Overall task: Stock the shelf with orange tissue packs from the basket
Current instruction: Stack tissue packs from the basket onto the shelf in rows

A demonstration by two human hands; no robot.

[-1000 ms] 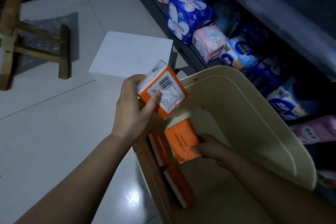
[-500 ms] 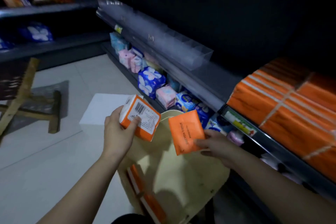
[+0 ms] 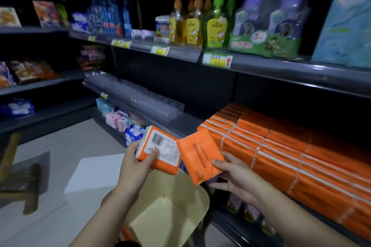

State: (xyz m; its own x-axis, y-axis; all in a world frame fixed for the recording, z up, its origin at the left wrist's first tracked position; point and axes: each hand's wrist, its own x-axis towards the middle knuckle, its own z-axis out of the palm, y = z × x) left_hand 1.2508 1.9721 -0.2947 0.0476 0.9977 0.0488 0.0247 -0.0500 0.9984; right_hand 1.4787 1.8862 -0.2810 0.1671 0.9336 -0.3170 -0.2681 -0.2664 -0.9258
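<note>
Orange, film-wrapped and likely light, soft and slippery, a barcoded pack [image 3: 160,149] is sitting in the left hand's [image 3: 133,168] curled fingers and a second pack [image 3: 197,156] is being pinched at its lower corner by the right hand [image 3: 239,180], both over the basket [image 3: 166,216] beside the shelf's [image 3: 178,126] stack [image 3: 281,152].

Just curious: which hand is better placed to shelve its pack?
Likely the right hand: its pack is beside the shelved orange stack; the left hand holds the barcode pack farther, above the basket.

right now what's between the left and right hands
Two orange tissue packs: the left hand grips the barcode pack, the right hand pinches the lettered pack, side by side in the head view.
</note>
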